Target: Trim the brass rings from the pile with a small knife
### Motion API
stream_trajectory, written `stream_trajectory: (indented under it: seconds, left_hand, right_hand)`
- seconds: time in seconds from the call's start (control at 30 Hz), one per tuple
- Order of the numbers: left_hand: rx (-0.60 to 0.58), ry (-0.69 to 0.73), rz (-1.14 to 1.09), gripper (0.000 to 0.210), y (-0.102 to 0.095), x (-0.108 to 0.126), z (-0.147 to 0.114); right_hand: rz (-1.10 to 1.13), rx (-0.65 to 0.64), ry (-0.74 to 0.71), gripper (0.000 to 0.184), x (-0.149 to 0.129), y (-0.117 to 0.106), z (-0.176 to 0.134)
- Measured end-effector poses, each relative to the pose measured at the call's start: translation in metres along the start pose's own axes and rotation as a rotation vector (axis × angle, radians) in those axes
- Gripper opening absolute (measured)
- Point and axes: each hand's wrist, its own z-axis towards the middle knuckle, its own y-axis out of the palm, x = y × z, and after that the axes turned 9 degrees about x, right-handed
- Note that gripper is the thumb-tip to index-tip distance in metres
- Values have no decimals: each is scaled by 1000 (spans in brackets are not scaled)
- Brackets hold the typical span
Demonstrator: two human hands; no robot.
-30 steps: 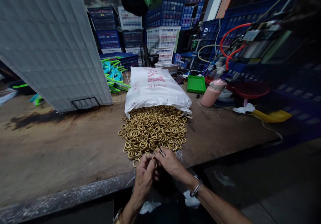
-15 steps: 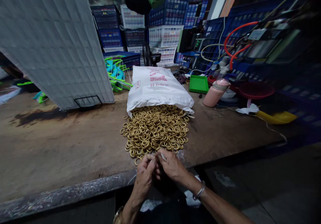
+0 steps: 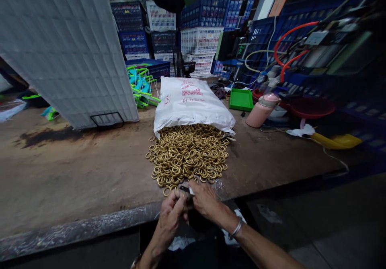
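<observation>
Gold-coloured rings spill in a heap from the mouth of a white woven sack onto the table. Just in front of the heap, by the table's edge, both hands work close together. My right hand is closed on a small knife, its dark narrow blade pointing left and a pale part showing at the fingers. My left hand is closed in a pinch beside the blade. Whatever lies between its fingertips is too small and hidden to make out.
A tall grey padded panel stands at the left on the wooden table. Green and blue plastic frames lie behind it. To the right are a green tray, a pink bottle and a red bowl. Stacked crates fill the back.
My hands have drawn slightly apart, the left moving down and left. The knife's dark blade now shows between them. The whole view has shifted a little.
</observation>
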Motion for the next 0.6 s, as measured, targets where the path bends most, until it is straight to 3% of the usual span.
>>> stream_trajectory:
  seconds: [0.13, 0.33, 0.6]
  left_hand:
    - [-100, -134, -177, 28, -5, 7, -29]
    - [88, -265, -380, 29, -24, 9, -42]
    - [174, -235, -506, 18, -40, 10, -39]
  right_hand:
    - [-60, 30, -4, 25, -4, 3, 5]
    - [13, 67, -169, 30, -32, 15, 5]
    - [-78, 99, -162, 22, -48, 32, 14]
